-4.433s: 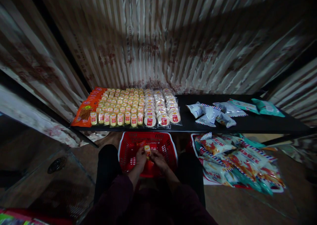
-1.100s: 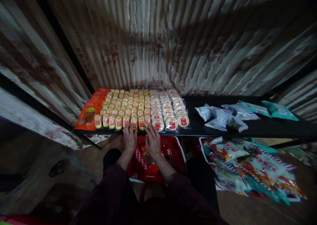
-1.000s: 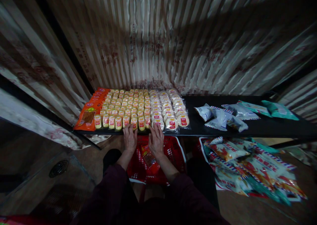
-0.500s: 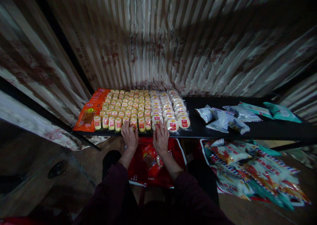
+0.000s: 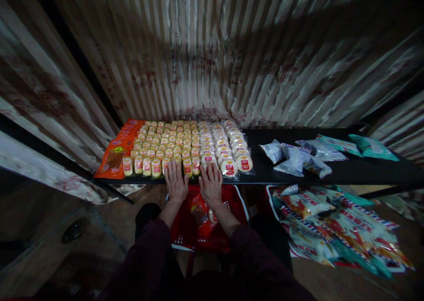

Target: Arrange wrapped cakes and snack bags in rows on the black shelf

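Rows of small yellow snack packs (image 5: 165, 144) lie on a black shelf (image 5: 347, 173), with larger round white packs (image 5: 225, 146) to their right and orange packets (image 5: 115, 153) at the left. My left hand (image 5: 175, 182) rests flat, fingers spread, against the front row of yellow packs. Beside it, my right hand (image 5: 210, 182) lies flat with fingers apart, touching the front packs where yellow meets white. Neither hand holds anything. A red basket (image 5: 238, 204) sits under my hands with a few packets in it.
Silver-white pouches (image 5: 291, 157) and green pouches (image 5: 371, 146) lie on the shelf's right part. Below, a pile of colourful snack bags (image 5: 334, 223) fills a tray at the right. A striped curtain (image 5: 215, 54) hangs behind. A floor drain (image 5: 74, 230) shows at lower left.
Earlier both hands were down in the red basket handling a small pack. They rose to the shelf's front edge and now press flat on the front row; the right hand edged slightly left.
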### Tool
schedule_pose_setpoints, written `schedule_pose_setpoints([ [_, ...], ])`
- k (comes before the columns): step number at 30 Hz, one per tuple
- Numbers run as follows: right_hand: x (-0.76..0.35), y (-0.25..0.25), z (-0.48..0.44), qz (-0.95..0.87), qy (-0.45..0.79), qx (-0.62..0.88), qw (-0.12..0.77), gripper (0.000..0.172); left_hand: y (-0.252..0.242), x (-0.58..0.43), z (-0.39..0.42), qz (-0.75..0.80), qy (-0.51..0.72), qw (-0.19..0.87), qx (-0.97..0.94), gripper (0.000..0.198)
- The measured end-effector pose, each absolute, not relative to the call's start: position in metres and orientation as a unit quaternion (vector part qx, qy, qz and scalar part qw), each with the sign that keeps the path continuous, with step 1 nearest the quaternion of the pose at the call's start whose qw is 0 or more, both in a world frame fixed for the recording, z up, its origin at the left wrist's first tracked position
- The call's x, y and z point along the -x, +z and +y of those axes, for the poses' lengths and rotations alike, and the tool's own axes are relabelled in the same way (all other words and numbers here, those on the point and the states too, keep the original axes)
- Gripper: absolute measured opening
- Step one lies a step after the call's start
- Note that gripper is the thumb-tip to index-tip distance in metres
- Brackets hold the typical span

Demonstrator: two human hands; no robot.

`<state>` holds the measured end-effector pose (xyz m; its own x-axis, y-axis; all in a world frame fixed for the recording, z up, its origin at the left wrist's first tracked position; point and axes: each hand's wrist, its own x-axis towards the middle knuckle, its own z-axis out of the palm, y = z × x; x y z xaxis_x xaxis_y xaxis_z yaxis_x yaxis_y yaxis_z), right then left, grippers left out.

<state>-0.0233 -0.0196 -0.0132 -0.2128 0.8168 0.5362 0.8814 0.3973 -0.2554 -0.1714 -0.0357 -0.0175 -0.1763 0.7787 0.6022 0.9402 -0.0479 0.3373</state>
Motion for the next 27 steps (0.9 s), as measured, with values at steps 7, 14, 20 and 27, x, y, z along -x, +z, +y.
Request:
schedule_pose_setpoints([
  [7, 0.0237, -0.0138, -0.0171, -0.781, -0.046, 0.541, 0.310, 0.048, -0.0160, 0.1685, -0.0331, -0.692, -0.329, 0.123, 0.630, 0.067],
  [14, 0.0250, -0.0123, -0.0171, -0.780, -0.040, 0.546, 0.304, 0.048, -0.0152, 0.1675, -0.0310, -0.695, -0.336, 0.117, 0.625, 0.062],
  [20, 0.0247, -0.0110, -0.0165, -0.785, -0.043, 0.539, 0.302, 0.047, -0.0145, 0.1673, -0.0296, -0.696, -0.332, 0.112, 0.627, 0.059],
  [27, 0.0211, -0.0137, -0.0146, -0.793, -0.035, 0.528, 0.301, 0.051, -0.0182, 0.1684, -0.0286, -0.694, -0.335, 0.107, 0.629, 0.058],
])
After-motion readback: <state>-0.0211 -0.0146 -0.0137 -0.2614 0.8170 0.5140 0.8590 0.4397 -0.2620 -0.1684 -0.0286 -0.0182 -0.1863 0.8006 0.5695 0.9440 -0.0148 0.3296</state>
